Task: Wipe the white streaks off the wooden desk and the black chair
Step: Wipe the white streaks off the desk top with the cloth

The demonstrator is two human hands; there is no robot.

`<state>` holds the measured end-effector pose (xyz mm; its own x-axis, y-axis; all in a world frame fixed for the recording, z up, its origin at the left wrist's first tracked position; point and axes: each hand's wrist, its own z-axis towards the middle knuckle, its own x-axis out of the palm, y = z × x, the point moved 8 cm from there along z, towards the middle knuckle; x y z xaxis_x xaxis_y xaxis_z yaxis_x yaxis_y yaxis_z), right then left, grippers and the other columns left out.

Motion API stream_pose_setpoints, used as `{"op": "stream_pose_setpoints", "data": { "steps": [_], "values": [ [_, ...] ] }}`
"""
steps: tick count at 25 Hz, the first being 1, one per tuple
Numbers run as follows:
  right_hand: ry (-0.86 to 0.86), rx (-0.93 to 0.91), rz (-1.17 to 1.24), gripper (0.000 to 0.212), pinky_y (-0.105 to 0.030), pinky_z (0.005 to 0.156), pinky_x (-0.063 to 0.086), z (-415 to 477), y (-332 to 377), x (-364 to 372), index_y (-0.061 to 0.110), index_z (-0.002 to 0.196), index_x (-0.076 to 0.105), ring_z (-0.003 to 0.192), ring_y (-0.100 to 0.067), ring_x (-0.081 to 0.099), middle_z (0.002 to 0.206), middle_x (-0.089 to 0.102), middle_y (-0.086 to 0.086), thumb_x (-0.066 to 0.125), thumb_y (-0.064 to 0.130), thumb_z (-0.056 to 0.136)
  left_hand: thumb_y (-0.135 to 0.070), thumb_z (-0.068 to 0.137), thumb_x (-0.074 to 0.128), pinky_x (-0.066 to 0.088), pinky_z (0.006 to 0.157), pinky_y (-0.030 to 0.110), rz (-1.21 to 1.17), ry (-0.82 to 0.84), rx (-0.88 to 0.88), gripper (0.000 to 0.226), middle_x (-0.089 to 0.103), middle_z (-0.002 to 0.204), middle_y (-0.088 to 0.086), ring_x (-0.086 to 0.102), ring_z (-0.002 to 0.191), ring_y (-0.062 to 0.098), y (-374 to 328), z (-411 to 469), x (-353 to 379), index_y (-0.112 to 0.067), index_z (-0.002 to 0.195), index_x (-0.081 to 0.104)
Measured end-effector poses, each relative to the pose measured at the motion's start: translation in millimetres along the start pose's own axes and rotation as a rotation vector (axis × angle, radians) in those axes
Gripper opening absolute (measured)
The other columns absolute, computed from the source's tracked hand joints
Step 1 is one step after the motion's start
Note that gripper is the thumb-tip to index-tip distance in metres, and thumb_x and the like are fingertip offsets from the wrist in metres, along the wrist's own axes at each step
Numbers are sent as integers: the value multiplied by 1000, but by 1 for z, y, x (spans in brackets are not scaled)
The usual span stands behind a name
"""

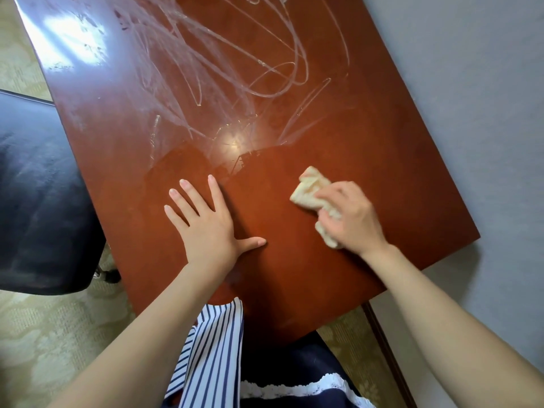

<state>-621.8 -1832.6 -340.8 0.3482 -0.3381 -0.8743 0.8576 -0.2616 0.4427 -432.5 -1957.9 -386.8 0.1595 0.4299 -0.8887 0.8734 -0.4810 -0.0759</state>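
From the head camera we look down on a glossy reddish-brown table (pixel 294 269) that runs away from us at a slant. Our left hand (pixel 212 228) lies flat on the near part of the top, palm down, fingers straight and spread, thumb stretched out toward the right; it holds nothing. Our right hand (pixel 353 219) is near the table's right edge, well apart from the left, with its fingers curled over a crumpled cream cloth (pixel 309 189) and pressing it on the wood. The cloth sticks out ahead of the fingertips and again below the palm. This hand is a little blurred.

The white streaks (pixel 223 54) cover the far half of the table in looping, overlapping scribbles, with a hazier smeared patch toward the far left. They end at a ragged line just beyond our hands, and the wood around the hands looks bare and shiny, with a bright light reflected at that line.

The black chair (pixel 38 187) stands at the left, its padded seat touching or slightly under the table's left edge; we cannot tell which. Faint pale marks show on its seat, too dim to call.

A grey wall (pixel 471 113) is on the right, and a pale patterned floor (pixel 44 334) lies below. A striped shirt (pixel 212 348) hangs at the near edge.
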Motion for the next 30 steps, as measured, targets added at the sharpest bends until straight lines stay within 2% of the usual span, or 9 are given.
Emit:
{"op": "stream_pose_setpoints", "data": {
  "steps": [4,8,10,12,16,21,24,27,30],
  "values": [
    [-119,401,-140,29,-25,81,35,41,-61,-19,9,106,65,95,-33,55,101,61,-15,58,6,79,-87,51,55,4,112,61,4,-5,9,147,-12,150,37,-6,139,54,-1,1,1,-6,147,-21],
    [-226,782,-91,33,-22,83,37,88,-89,-28,17,116,60,110,-22,51,117,57,-6,48,6,87,-87,51,55,5,112,61,-5,-15,1,147,-13,151,35,-7,140,53,1,0,1,-6,147,-21],
    [-271,886,-53,37,-23,87,39,100,-84,-20,21,114,62,110,-21,52,118,58,-3,46,4,86,-87,50,54,4,112,61,-27,-22,-2,147,-13,152,34,-8,140,52,2,0,1,-6,147,-20],
    [-257,800,-69,38,-25,86,37,111,-57,-3,21,109,66,104,-25,53,114,62,-5,47,5,80,-88,50,55,5,111,62,-41,-35,0,147,-12,152,33,-8,140,52,2,-1,0,-6,147,-20],
    [-130,468,45,34,-40,79,44,108,28,49,18,93,69,85,-30,52,93,66,-7,49,6,67,-86,50,57,3,111,63,-58,-34,-7,148,-12,153,31,-8,141,50,2,0,0,-6,147,-19],
    [18,205,161,26,-33,80,40,62,96,77,18,87,68,82,-22,51,90,65,2,57,8,66,-73,61,65,0,112,61,-241,-68,43,135,-6,159,16,-6,146,34,19,-5,-10,-10,149,-16],
    [171,105,216,22,-23,80,32,37,106,80,18,83,68,83,-19,50,89,65,5,58,12,65,-69,63,66,-3,112,59,-421,-176,53,125,2,160,10,-4,147,29,42,-14,-14,-15,152,-2],
    [309,-28,208,20,-18,81,28,18,109,79,19,81,67,81,-16,48,88,64,6,52,20,68,-89,53,48,-3,109,61,-401,-239,-73,133,-5,158,19,-8,145,38,65,-31,-1,-15,153,2],
    [424,-204,213,26,-23,85,34,13,110,75,17,87,67,83,-11,45,93,63,6,47,18,70,-84,62,50,-1,109,64,-513,-260,-324,126,-13,157,21,-9,144,40,98,-41,9,-12,152,0]
  ]
}}
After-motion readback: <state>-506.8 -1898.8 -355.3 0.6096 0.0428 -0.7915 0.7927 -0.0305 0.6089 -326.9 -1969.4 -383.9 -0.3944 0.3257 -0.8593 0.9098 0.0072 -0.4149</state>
